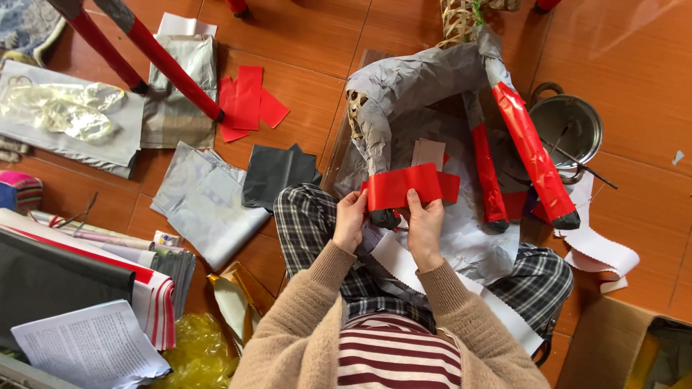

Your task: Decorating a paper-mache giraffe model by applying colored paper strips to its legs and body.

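From the head camera, both hands pinched a red paper strip [409, 186] at centre frame: left hand [351, 220] at its seven o'clock edge, right hand [425, 223] at six o'clock. The strip lay across a leg of the grey paper-covered frame [425, 79]. Wrapping seemed underway; pressing it snugly round the leg likely came next

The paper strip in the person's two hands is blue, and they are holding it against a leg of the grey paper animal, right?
Not quite: the paper strip is red, not blue. The head view shows the left hand and right hand holding it against a leg of the grey paper animal.
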